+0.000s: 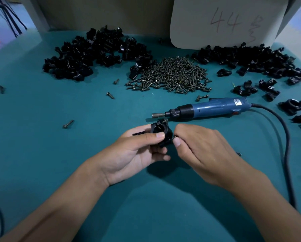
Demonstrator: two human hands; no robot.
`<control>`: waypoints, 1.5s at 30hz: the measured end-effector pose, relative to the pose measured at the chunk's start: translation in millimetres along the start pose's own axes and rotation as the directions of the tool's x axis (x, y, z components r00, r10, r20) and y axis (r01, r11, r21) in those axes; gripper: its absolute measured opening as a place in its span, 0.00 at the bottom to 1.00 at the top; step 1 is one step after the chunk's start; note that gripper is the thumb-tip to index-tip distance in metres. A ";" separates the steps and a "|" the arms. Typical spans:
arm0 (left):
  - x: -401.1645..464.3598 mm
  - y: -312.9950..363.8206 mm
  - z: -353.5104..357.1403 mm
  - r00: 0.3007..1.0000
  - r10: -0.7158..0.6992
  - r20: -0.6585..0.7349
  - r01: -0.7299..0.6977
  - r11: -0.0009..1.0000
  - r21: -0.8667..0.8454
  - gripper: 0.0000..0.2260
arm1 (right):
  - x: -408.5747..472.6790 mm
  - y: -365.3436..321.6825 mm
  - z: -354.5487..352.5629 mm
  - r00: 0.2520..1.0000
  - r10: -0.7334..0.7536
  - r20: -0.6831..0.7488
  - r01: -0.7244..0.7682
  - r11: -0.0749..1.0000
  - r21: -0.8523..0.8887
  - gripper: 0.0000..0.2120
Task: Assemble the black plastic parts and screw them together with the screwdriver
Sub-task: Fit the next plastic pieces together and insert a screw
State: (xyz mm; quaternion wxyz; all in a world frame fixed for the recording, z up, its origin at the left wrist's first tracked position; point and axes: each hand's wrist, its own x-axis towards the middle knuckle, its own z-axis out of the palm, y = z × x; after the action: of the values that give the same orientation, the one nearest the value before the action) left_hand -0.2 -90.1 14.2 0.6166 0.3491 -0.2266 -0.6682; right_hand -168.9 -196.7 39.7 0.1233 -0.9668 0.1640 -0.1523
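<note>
My left hand [137,152] grips a black plastic clamp [161,132] made of two joined parts, held just above the teal table. At the clamp's right side, my right hand [197,149] pinches a small dark screw [174,137] between thumb and forefinger. The blue electric screwdriver [209,109] lies on the table just behind my hands, its bit pointing left. A heap of screws [172,75] sits at the middle back. Piles of black plastic parts lie at the back left [94,53] and back right [251,58].
The screwdriver's black cable [286,145] curves down the right side. Loose screws [68,124] lie on the teal table [59,163] at left. More black pieces [292,106] sit at the right edge. A grey card marked 44 [224,21] stands at the back.
</note>
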 end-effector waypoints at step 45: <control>-0.4 -13.8 -2.9 0.320 0.879 0.353 -0.570 -0.118 0.813 0.15 | -5.9 -9.6 21.7 0.925 0.132 -0.355 -0.006 0.942 0.335 0.13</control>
State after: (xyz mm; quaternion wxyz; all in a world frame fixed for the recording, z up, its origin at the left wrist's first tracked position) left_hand -7.2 -87.5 2.3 0.6363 0.5069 -0.5757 0.0815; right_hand -164.3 -181.7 20.9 0.2541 -0.8797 0.1911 -0.3537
